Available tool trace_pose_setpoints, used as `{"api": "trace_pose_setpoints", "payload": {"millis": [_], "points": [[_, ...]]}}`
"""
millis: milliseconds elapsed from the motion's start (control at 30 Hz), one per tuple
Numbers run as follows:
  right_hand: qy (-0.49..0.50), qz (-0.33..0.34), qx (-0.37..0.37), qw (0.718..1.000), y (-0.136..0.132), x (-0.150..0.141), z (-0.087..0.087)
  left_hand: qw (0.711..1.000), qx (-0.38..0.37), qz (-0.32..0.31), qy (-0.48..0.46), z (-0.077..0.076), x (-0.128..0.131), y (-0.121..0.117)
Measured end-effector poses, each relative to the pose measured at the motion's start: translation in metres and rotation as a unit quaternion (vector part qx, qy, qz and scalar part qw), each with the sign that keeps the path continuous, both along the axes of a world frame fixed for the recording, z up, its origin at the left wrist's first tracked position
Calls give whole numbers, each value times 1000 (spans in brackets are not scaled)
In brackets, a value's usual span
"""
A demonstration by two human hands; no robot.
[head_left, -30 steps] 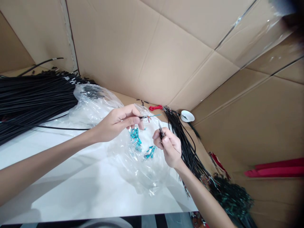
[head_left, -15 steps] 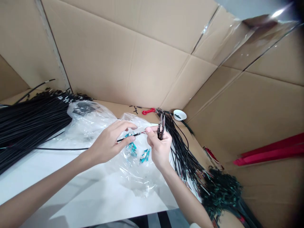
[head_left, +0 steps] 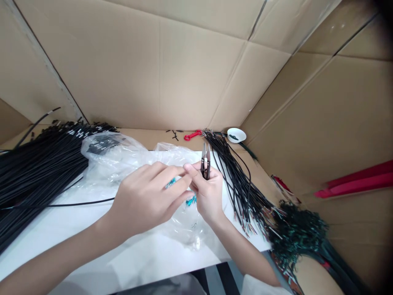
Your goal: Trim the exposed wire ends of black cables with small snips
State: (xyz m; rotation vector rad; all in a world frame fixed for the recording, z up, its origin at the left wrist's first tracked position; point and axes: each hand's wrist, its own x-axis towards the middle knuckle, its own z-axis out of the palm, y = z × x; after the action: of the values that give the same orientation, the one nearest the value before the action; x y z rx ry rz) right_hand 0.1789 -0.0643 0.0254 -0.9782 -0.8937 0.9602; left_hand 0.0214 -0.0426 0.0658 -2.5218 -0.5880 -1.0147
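A thin black cable (head_left: 82,203) runs in from the left and passes behind my left hand (head_left: 150,196). That hand is closed, its fingertips bunched against my right thumb, hiding the cable's end. My right hand (head_left: 206,188) holds a pair of thread snips (head_left: 205,164) in its palm and fingers, blades pointing up and slightly apart. Its thumb and forefinger are pinched together at the cable end; the wires there cannot be made out. Small teal pieces (head_left: 190,201) on a clear plastic bag (head_left: 192,235) lie below, partly covered by my hands.
A thick bundle of black cables (head_left: 39,164) fills the left. Cables with stripped ends (head_left: 233,172) lie on the right, beside a dark green tangle (head_left: 302,229). Near the cardboard wall (head_left: 129,73) are a red-handled tool (head_left: 193,135) and a white bowl (head_left: 236,135) holding dark bits.
My left hand has moved right along the cable to meet my right fingertips, and its fingers have closed. The thin reddish wire between the hands is now hidden. The view has shifted slightly.
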Motion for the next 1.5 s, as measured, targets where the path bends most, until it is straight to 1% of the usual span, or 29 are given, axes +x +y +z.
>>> {"api": "trace_pose_setpoints", "payload": {"millis": [67, 100, 167, 233, 333, 400, 467, 533, 567, 667, 733, 767, 833, 900, 933, 967, 1033, 1133, 1233, 1333, 1400, 1500], "points": [[16, 8, -9, 1000, -4, 0, 0, 1000, 9, 8, -1, -4, -3, -3], [24, 11, -14, 1000, -6, 1, 1, 1000, -1, 9, -9, -5, -5, -3], [35, 9, -22, 999, -11, 1, 1, 997, -62, 0, -40, -9, -9, -3], [43, 2, -29, 999, -16, -1, 0, 983, -156, -26, -91, -14, -11, -2], [58, -9, -49, 997, -21, -5, -3, 941, -283, -64, -173, -24, -10, 1], [70, -16, -62, 995, -23, -7, -4, 908, -343, -66, -232, -33, -6, 1], [80, -28, -69, 994, -24, -8, -5, 869, -398, -70, -286, -41, -3, 0], [83, -42, -73, 993, -24, -8, -4, 835, -445, -81, -314, -48, 0, -2], [80, -48, -75, 993, -25, -7, -4, 827, -457, -86, -316, -49, 1, -2], [60, -62, -83, 993, -26, -6, -4, 833, -454, -83, -305, -49, 2, -3], [45, -76, -83, 993, -27, -6, -6, 829, -466, -85, -296, -48, 2, -2], [38, -85, -80, 992, -27, -6, -7, 821, -485, -89, -289, -49, 2, -2], [25, -103, -74, 992, -27, -6, -9, 793, -535, -95, -276, -54, 4, -4], [15, -116, -74, 990, -27, -7, -10, 769, -575, -94, -264, -62, 7, -6], [11, -121, -78, 990, -27, -8, -11, 762, -587, -91, -258, -66, 8, -8], [8, -125, -85, 988, -27, -8, -11, 760, -592, -87, -252, -70, 10, -9], [0, -135, -102, 986, -27, -9, -10, 767, -588, -82, -243, -76, 12, -10], [-29, -146, -135, 980, -29, -7, -9, 781, -570, -80, -242, -78, 11, -10], [-52, -124, -174, 976, -39, -3, -9, 778, -574, -77, -246, -78, 8, -9], [-18, -82, -169, 982, -55, 0, -11, 765, -590, -70, -246, -78, 6, -8], [-5, -70, -169, 983, -65, 2, -13, 757, -600, -69, -248, -78, 6, -8], [-56, -63, -204, 975, -76, 3, -16, 744, -611, -70, -259, -76, 7, -6]]}}
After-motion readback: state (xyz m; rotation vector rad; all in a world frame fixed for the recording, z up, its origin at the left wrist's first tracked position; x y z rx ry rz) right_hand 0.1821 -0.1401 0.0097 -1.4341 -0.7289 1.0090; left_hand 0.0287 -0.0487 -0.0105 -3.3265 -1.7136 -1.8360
